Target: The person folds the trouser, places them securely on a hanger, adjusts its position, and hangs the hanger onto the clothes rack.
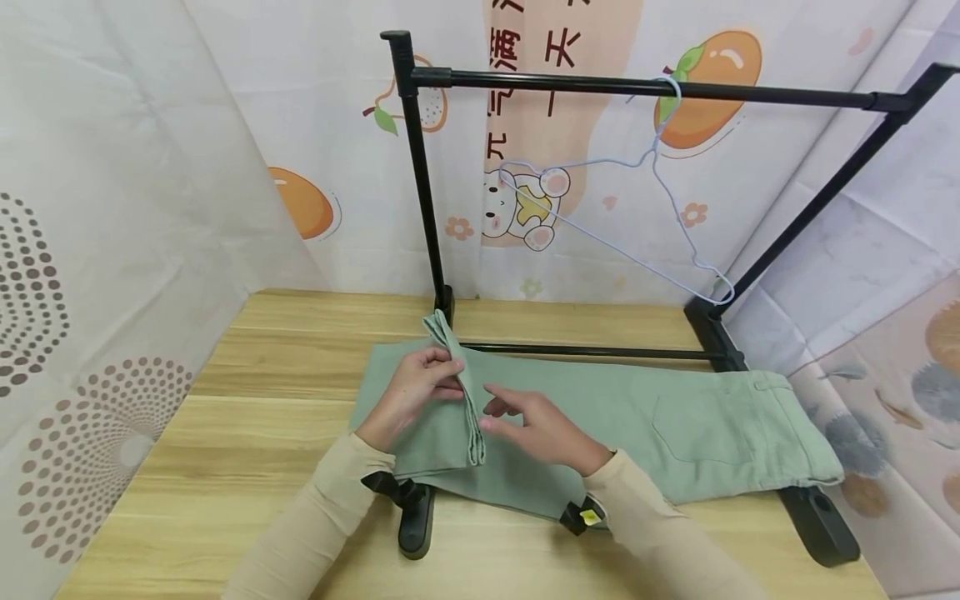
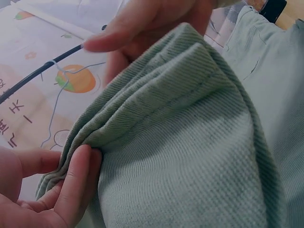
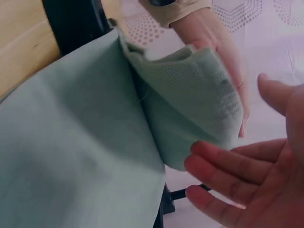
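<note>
Light green trousers lie sideways across the lower bar of a rack, waistband to the right and leg end folded over at the left. My left hand pinches the folded hem between thumb and fingers, lifting its edge off the cloth below. In the left wrist view, the stitched hem shows several layers stacked together. My right hand hovers just right of the raised hem, fingers loosely bent. The right wrist view has the right fingers extended beside the cloth with nothing between them.
A black rack stands on the wooden table, its feet poking out from under the trousers. From its top bar hangs a pale blue wire hanger, tilted. Printed curtains surround the table at the back and sides.
</note>
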{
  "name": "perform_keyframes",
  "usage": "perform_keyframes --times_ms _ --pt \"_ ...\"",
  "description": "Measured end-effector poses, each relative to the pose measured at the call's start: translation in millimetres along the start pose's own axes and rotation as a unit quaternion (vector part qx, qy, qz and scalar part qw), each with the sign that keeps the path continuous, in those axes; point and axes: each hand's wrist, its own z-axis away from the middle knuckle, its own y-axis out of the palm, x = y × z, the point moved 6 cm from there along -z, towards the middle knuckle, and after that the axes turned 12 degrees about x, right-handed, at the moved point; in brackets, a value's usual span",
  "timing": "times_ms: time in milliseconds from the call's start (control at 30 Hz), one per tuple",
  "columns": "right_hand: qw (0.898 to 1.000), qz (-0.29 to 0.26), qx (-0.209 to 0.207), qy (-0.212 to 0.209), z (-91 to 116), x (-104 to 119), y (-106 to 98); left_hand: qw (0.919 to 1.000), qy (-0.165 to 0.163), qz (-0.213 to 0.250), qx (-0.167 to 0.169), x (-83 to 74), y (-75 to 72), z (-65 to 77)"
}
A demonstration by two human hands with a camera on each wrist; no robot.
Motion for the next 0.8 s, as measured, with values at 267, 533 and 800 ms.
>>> perform_keyframes --times_ms 267,533,800 --pt "1.000 0.004 -0.006 -0.001 -12 7 13 1.0000 -0.001 0.007 -0.007 2.1 1.9 0.2" --pt "0.998 -0.005 -0.065 0.015 -18 9 20 0.9998 -0.002 0.015 -0.016 3.1 1.9 -1.2" --pt "0.995 0.000 -0.090 0.031 -20 13 19 0.9997 -0.006 0.022 -0.006 4.2 3.8 -0.5"
